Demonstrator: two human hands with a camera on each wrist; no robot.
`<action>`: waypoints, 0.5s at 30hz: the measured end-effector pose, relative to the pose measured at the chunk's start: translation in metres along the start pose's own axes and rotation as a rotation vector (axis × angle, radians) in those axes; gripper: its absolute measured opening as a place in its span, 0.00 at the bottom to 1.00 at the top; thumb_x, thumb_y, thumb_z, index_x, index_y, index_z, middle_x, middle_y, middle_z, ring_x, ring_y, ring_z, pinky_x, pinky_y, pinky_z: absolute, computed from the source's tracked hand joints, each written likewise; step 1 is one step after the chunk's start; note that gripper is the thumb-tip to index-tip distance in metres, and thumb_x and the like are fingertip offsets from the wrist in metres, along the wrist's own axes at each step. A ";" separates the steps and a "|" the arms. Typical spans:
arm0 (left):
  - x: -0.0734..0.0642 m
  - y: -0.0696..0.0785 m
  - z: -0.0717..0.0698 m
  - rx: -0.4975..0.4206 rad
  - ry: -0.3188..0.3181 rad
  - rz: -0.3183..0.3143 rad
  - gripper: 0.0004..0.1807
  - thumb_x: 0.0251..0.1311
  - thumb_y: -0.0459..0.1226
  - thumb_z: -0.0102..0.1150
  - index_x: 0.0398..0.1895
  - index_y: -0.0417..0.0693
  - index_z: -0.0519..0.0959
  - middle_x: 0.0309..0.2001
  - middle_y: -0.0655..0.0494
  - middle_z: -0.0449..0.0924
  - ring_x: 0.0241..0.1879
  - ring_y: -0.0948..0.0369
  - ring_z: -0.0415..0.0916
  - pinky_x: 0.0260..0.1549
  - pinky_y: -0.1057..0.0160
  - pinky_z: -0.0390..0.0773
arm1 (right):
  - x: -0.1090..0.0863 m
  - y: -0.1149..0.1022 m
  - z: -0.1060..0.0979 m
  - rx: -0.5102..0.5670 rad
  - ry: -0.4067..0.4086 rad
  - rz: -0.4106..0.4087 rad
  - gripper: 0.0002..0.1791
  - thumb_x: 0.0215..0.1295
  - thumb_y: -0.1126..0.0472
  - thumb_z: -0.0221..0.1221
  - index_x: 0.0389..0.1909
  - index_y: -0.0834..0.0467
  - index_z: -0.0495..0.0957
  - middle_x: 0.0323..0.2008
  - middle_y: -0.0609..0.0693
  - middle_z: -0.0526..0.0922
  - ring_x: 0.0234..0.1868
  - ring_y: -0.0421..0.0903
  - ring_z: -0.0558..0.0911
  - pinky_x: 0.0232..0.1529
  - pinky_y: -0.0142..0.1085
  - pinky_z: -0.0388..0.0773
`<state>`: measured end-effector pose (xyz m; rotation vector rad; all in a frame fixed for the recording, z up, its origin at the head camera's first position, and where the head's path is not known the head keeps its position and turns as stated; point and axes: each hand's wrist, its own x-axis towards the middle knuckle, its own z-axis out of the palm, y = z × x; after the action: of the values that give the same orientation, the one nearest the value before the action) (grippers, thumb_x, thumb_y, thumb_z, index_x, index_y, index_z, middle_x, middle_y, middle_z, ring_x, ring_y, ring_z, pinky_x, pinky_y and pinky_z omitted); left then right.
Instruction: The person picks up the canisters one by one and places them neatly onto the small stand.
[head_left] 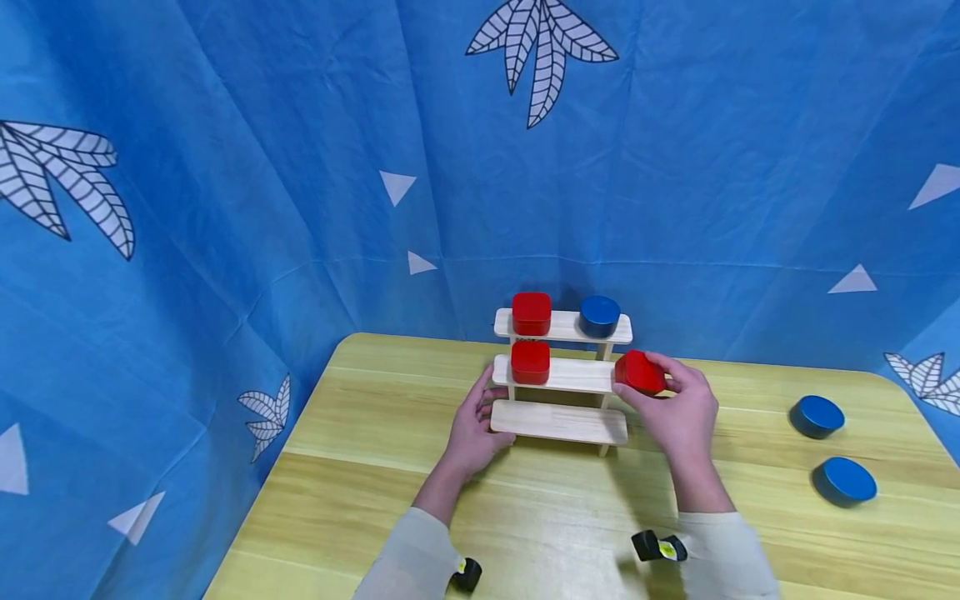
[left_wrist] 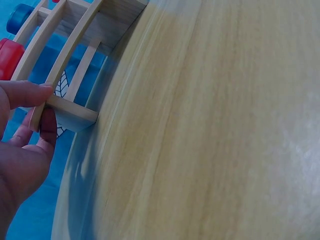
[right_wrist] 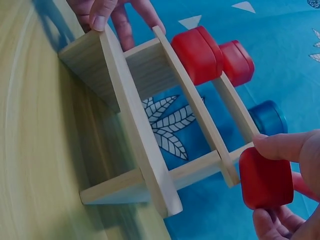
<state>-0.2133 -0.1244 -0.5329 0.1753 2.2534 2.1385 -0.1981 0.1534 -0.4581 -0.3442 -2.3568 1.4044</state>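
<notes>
A small wooden three-tier shelf (head_left: 558, 420) stands on the table. My left hand (head_left: 474, 433) grips the left end of its lowest board, thumb on top and fingers beneath, as the left wrist view shows. Between the thumb and fingers of my right hand (head_left: 678, 408) is a red square box (head_left: 640, 372), held at the right end of the middle board. Another red box (head_left: 530, 363) sits on that board's left part. The top board carries a red box (head_left: 532, 314) at left and a blue round box (head_left: 599, 317) at right.
Two blue round boxes (head_left: 817, 417) (head_left: 844, 482) stand on the table to the right of my right hand. A blue patterned cloth (head_left: 495, 208) hangs behind the wooden table (head_left: 352, 467) and down its left side.
</notes>
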 end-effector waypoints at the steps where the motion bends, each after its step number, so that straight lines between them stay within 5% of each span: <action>1: 0.000 0.000 0.000 -0.004 -0.001 0.000 0.64 0.41 0.11 0.66 0.79 0.68 0.55 0.61 0.52 0.71 0.57 0.51 0.70 0.49 0.59 0.80 | 0.000 0.000 0.001 0.000 -0.003 0.000 0.36 0.50 0.58 0.77 0.63 0.54 0.79 0.60 0.58 0.74 0.54 0.59 0.74 0.43 0.47 0.80; 15: 0.001 -0.001 0.000 0.016 0.008 0.001 0.64 0.42 0.12 0.67 0.78 0.71 0.55 0.60 0.55 0.72 0.57 0.52 0.71 0.50 0.59 0.79 | 0.000 -0.011 0.009 -0.013 -0.018 -0.029 0.34 0.48 0.58 0.78 0.60 0.55 0.82 0.56 0.58 0.76 0.51 0.58 0.74 0.41 0.44 0.79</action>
<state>-0.2143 -0.1247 -0.5337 0.1685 2.2761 2.1259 -0.2017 0.1413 -0.4527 -0.3002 -2.3771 1.3849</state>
